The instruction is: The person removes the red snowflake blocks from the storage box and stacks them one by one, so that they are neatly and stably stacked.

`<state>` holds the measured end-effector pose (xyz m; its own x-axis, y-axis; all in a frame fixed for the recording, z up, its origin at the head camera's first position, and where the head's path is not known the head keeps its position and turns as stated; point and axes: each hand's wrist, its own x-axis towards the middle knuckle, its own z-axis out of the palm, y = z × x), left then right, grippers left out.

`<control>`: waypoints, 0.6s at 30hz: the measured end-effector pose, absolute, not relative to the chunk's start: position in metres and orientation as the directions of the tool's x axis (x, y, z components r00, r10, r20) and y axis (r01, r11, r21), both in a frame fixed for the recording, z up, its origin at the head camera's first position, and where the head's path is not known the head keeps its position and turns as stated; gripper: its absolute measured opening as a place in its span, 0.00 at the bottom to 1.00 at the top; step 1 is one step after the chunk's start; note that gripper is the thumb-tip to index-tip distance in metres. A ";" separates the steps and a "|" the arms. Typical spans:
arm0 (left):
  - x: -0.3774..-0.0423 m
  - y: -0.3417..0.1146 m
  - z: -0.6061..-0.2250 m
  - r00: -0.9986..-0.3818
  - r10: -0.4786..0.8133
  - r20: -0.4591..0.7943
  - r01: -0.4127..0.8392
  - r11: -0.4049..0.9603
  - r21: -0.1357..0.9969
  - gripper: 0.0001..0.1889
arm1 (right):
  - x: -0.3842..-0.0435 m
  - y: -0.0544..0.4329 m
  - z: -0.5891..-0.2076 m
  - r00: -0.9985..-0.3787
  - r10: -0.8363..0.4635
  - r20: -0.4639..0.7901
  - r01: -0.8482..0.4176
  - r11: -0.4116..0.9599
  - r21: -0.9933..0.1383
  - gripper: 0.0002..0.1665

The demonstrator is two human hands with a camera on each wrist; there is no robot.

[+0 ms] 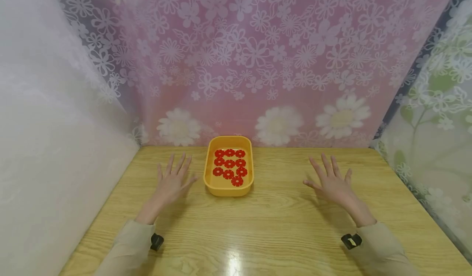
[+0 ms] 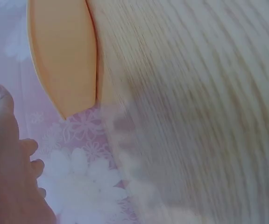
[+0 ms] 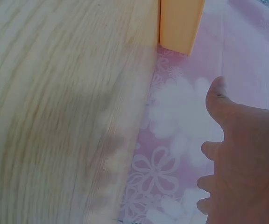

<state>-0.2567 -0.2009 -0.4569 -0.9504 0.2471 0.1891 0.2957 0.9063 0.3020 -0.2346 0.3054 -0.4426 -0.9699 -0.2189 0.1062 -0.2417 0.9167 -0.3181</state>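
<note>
Wood-grain table backed by a pink flower-printed hanging – flanked by a whitish sheet at left, leaf-and-blossom sheet at right; glare reflected off the wood.

A wood-grained, pale yellow tabletop catches a bright glare at its near edge. Behind it hangs a pink cloth with white flower outlines and, low down, big daisies. A whitish sheet covers the left; a green-leafed floral cloth, the right.
</note>
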 end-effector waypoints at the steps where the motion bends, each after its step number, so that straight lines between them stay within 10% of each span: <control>1: -0.258 -0.201 -0.457 -0.950 0.246 0.192 0.296 0.906 0.304 0.41 | -0.235 0.304 -0.440 -0.971 -0.219 0.101 -0.240 0.915 -0.324 0.53; 18: -0.286 -0.181 -0.453 -0.903 0.287 0.321 0.417 0.766 0.489 0.33 | -0.271 0.248 -0.428 -0.931 -0.249 0.266 -0.344 0.843 -0.414 0.41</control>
